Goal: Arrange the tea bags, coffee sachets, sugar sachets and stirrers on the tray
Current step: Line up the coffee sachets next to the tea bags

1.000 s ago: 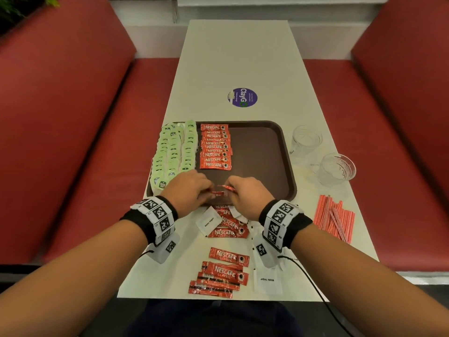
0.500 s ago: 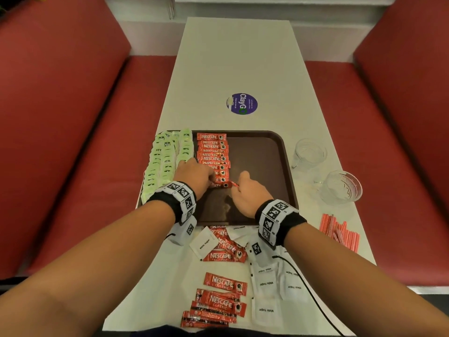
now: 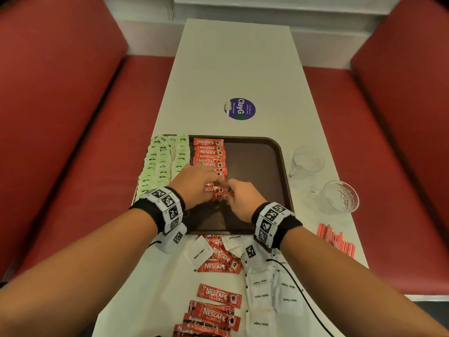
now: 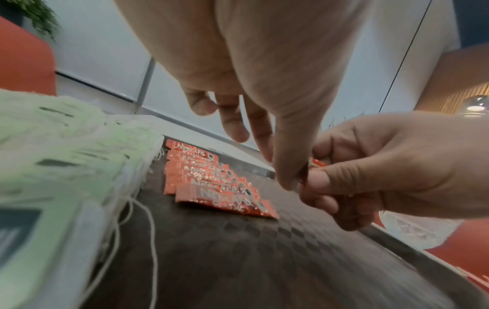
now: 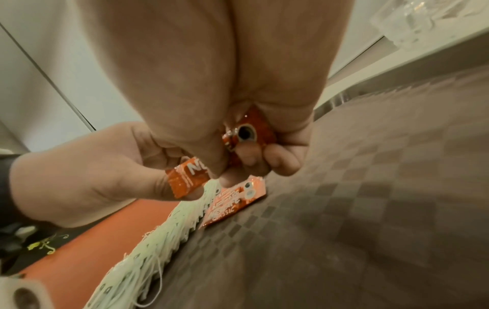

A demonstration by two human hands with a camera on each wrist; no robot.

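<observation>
Both hands hold one red coffee sachet [image 3: 222, 194] just above the brown tray [image 3: 257, 166]. My left hand [image 3: 196, 183] pinches its left end [image 5: 185, 179]; my right hand [image 3: 239, 195] grips its right end [image 5: 246, 133]. A column of coffee sachets [image 3: 210, 154] lies on the tray beside two rows of green tea bags [image 3: 162, 164] on its left edge. Loose coffee sachets [image 3: 218, 310] and white sugar sachets [image 3: 269, 295] lie on the table near me. Red stirrers [image 3: 336, 240] lie at the right.
Two clear glasses [image 3: 307, 162] [image 3: 340, 197] stand right of the tray. A purple round sticker [image 3: 239, 108] sits on the white table [image 3: 233, 69] beyond it. Red bench seats flank the table. A cable [image 3: 298, 285] runs from my right wrist across the sugar sachets.
Both hands moved forward from the tray's near edge to the near end of the coffee column, carrying the sachet. The head view shifted closer.
</observation>
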